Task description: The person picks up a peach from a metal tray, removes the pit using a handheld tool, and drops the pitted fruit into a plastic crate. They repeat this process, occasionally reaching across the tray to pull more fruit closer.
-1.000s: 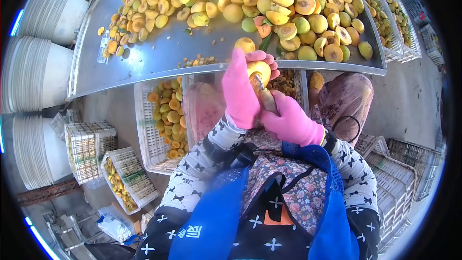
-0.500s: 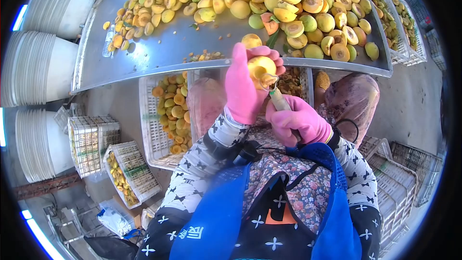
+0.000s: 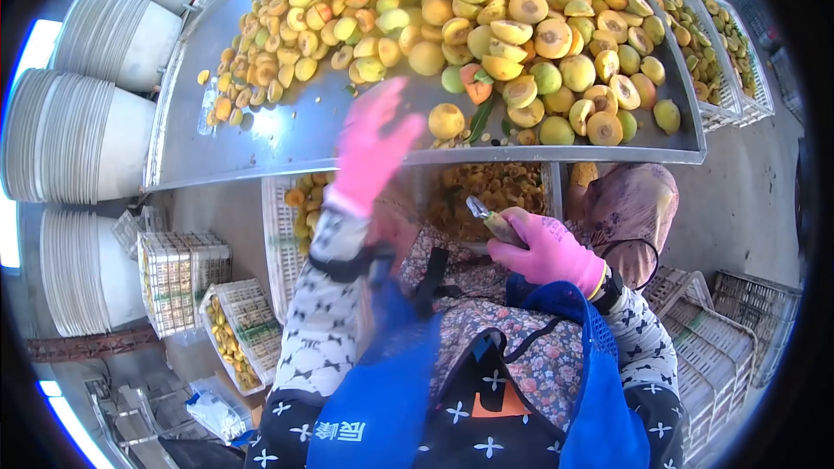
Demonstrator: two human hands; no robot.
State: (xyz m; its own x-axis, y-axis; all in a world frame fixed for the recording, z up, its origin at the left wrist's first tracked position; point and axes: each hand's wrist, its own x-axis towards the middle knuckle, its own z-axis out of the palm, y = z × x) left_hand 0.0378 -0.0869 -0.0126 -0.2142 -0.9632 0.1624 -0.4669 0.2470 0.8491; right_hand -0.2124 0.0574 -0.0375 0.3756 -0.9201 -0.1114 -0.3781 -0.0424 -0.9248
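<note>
My left hand (image 3: 372, 152), in a pink glove and smeared by motion, is raised over the front edge of the metal table (image 3: 295, 141). Its fingers are spread and nothing shows in them. My right hand (image 3: 547, 249), also pink-gloved, grips the handle of a pitting tool (image 3: 497, 224) whose metal tip points up and left. A yellow peach half (image 3: 446, 122) lies cut side up near the table's edge, between the hands and the main pile. Beyond it spreads a heap of cut peaches (image 3: 512, 32), with a dark green leaf (image 3: 479, 120) beside them.
Below the table edge, a white crate (image 3: 280, 247) holds peach halves; brownish scraps (image 3: 491, 200) fill another container between my knees. A clear bottle (image 3: 208, 110) lies on the table's left. Stacked white tubs (image 3: 130, 135) and crates (image 3: 184, 278) stand left, more crates (image 3: 708, 356) right.
My left hand has let go of a peach half and moved left, its fingers opening. My right hand keeps the pitting tool, now apart from any fruit. The view has shifted slightly.
</note>
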